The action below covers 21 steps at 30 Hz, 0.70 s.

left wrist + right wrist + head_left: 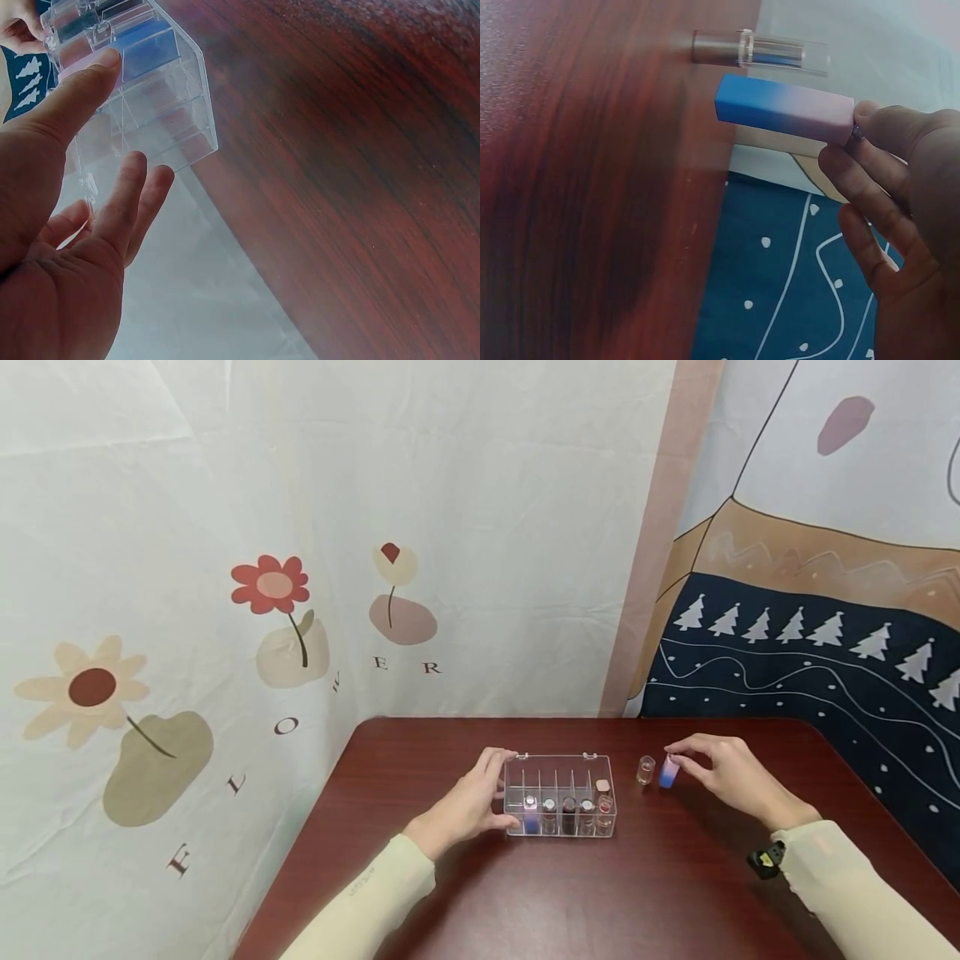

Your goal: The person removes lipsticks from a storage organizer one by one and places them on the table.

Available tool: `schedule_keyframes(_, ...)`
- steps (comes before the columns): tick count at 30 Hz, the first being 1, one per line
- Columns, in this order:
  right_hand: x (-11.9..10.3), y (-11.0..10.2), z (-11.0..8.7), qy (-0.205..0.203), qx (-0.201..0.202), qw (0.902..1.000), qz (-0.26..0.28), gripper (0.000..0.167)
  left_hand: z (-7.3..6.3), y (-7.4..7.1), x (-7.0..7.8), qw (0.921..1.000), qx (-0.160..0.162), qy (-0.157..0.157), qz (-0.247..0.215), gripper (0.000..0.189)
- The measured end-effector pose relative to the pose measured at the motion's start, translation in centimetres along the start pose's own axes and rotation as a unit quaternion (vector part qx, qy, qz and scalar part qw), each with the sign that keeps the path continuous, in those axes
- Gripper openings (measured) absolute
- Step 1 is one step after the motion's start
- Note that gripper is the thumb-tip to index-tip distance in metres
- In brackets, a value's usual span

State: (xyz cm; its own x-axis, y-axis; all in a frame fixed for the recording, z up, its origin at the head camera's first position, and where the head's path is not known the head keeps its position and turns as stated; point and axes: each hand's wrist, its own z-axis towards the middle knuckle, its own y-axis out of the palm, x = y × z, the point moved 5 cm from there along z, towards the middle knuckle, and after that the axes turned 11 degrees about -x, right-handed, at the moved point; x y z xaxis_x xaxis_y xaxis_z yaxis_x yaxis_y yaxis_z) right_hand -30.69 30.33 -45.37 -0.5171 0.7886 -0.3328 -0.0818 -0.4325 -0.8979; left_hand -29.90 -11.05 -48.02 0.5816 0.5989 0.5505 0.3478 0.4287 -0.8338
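From the head, the table (525, 893) is viewed forward-down; nearer, the box (559, 763) is shared by left-wrist view, the blue tube (668, 773) by right-wrist.

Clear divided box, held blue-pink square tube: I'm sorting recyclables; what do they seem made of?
Clear rectangular divided box: glossy, probably plastic; see-through walls, bright edges. Blue-pink square tube: matte, perhaps plastic; opaque faces lack sharp reflections, painted metal possible.

Clear case (161, 94), partly beyond the left wrist view's top edge

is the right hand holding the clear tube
No, the right hand pinches the pink-and-blue tube, while the clear tube stands beside it.
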Motion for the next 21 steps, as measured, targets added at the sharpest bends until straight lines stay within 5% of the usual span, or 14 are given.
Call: schedule_keyframes(21, 0.3, 1.3, 0.2, 0.006, -0.032, 0.9993, 0.018, 0.022, 0.0, -0.1, 0.2, 1.0, 0.005, 0.004, 0.002, 0.104)
